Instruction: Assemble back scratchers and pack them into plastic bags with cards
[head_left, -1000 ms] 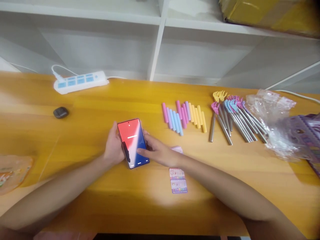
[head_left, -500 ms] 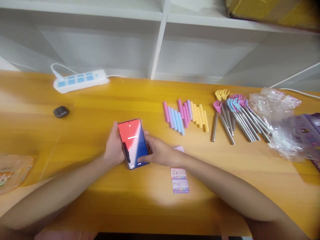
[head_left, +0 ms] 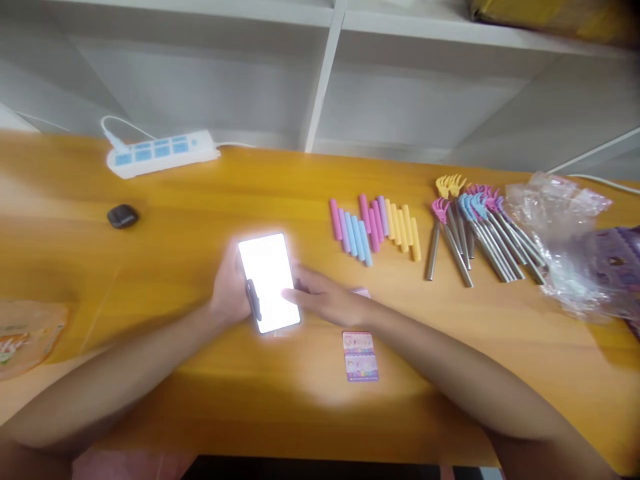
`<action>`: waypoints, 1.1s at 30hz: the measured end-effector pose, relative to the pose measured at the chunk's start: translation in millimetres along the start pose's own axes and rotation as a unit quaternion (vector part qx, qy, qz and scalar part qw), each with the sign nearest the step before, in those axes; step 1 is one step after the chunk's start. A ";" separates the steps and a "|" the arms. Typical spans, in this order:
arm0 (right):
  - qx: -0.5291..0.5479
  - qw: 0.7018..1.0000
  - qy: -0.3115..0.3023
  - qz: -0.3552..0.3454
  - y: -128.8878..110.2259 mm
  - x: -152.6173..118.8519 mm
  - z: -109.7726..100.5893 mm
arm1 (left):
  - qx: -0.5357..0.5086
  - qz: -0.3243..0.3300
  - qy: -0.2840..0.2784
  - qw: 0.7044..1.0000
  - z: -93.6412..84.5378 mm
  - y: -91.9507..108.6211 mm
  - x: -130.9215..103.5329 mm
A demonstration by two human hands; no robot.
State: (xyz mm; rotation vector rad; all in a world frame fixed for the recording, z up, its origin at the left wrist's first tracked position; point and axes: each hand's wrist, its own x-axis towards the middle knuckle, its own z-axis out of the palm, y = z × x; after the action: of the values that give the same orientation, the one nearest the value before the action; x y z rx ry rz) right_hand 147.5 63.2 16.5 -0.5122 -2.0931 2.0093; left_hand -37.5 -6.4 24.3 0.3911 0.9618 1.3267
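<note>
- Wooden table (head_left: 175, 247) across the frame, white shelf unit (head_left: 200, 80) behind; taped box (head_left: 555, 17) upper right.
- Smartphone (head_left: 270, 273) just left of frame center, above the tabletop, screen blown out white.
- Left hand (head_left: 231, 287): gripping phone's left side.
- Right hand (head_left: 325, 300): at phone's right edge, thumb over screen; can't tell if it's gripping or just touching.
- Printed card (head_left: 361, 367) lower center, below right forearm; second card (head_left: 361, 292) above it, mostly hidden.
- Colored tubes (head_left: 375, 228) right of center: pink, purple, blue, yellow.
- Claw-headed back scratchers (head_left: 493, 247) bunched farther right, clear plastic bags (head_left: 560, 227) beside them, purple packaging (head_left: 615, 260) at right edge.
- Power strip (head_left: 163, 153) upper left, one plug in; small black case (head_left: 123, 215) below it.
- Orange-edged pouch (head_left: 33, 337) lower left, cut off by frame.
</note>
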 end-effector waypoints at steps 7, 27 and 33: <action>-0.007 1.000 0.017 0.005 0.2 -2.5 0.8 | -0.004 -0.003 0.001 1.000 -1.5 -0.9 0.4; 0.032 0.999 -0.016 -0.022 3.3 0.6 0.5 | -0.037 -0.025 0.022 0.999 5.0 4.3 -0.9; 0.042 0.999 -0.017 -0.020 5.5 0.5 0.8 | -0.024 -0.013 0.008 1.000 2.9 2.2 0.5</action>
State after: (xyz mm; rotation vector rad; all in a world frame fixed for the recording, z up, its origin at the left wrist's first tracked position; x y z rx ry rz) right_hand 147.4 62.7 10.9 -0.4221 -2.0099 2.0878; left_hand -36.7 -4.5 27.5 0.3301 0.9434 1.3282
